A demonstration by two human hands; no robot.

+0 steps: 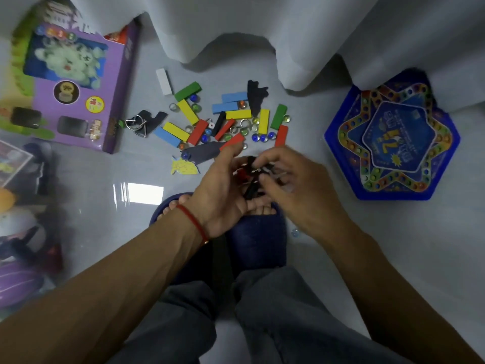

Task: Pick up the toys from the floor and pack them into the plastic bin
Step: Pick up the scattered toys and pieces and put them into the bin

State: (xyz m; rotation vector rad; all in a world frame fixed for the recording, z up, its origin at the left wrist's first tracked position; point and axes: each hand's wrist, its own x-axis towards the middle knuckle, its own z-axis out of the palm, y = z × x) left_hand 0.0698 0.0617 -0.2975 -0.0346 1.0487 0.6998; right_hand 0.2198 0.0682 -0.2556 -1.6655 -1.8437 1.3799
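Note:
Coloured wooden blocks (pixel 183 111), glass marbles (pixel 258 137), metal ring puzzles (pixel 136 124) and dark flat pieces (pixel 256 97) lie scattered on the grey floor ahead of me. My left hand (pixel 223 187) is palm-up above my feet and cups a bundle of small black and red pieces (pixel 250 177). My right hand (pixel 291 179) meets it from the right, its fingers pinching the same bundle. A clear plastic bin (pixel 23 232) with toys inside sits blurred at the left edge.
A purple toy box (pixel 86 101) lies at the upper left. A blue star-shaped board game (pixel 393 143) rests at the right. White curtain folds (pixel 288 35) hang along the back. My feet in dark blue slippers (pixel 257 240) are below my hands, a stray marble (pixel 295 233) beside them.

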